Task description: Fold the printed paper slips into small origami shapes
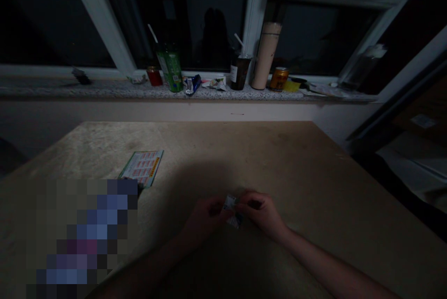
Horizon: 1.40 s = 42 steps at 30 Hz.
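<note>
Between my two hands, just above the table, is a small flat packet (229,203), pale at the top and dark at its lower end. My left hand (208,213) pinches its left edge with thumb and finger. From the right side, my right hand (259,210) pinches the packet near its upper part. The light is dim, so the print on it cannot be read. Up and to the left of my hands, a printed card (143,167) with rows of red marks and a green border lies on the table (223,145).
A pixelated blue patch (92,231) covers the table's left front. Along the windowsill (213,95) behind the table stand a green cup (171,68), a red jar (154,76), a dark cup with a straw (240,73), a tall beige flask (267,57) and an orange can (278,79).
</note>
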Each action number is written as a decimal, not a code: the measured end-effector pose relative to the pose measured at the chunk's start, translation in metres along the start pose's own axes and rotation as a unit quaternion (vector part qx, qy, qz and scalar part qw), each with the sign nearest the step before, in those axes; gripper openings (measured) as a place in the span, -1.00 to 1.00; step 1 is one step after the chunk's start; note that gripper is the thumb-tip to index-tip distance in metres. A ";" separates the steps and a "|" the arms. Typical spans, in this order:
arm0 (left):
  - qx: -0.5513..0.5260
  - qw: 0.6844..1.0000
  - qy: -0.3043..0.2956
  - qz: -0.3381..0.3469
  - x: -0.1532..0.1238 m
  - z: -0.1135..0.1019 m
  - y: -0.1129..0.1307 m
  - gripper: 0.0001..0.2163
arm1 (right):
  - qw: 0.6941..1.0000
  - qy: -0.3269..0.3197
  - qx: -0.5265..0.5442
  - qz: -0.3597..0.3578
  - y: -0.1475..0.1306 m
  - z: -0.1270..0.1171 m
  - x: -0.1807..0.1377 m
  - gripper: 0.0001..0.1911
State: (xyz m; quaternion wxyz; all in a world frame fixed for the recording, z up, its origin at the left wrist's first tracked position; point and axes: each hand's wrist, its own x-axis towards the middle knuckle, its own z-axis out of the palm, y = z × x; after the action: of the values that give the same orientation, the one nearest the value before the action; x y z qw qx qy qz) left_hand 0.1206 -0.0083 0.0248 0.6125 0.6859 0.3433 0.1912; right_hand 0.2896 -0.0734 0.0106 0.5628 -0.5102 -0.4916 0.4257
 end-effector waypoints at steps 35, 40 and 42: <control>0.095 0.995 0.024 0.024 -0.002 0.000 0.006 -0.64 | 0.998 -0.044 -0.030 0.040 -0.005 -0.001 0.003 -0.55; 0.088 0.995 0.035 0.027 -0.002 -0.001 0.007 -0.67 | 0.997 -0.054 -0.045 0.036 -0.003 -0.001 0.003 -0.52; 0.090 0.995 0.037 0.037 -0.001 -0.001 0.006 -0.67 | 0.996 -0.059 -0.056 0.038 -0.003 -0.001 0.003 -0.50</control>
State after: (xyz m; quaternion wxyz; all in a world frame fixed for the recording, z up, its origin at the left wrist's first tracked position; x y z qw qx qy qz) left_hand 0.1200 -0.0084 0.0312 0.5277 0.7429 0.3561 0.2068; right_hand 0.2914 -0.0712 0.0135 0.4863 -0.5332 -0.5276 0.4482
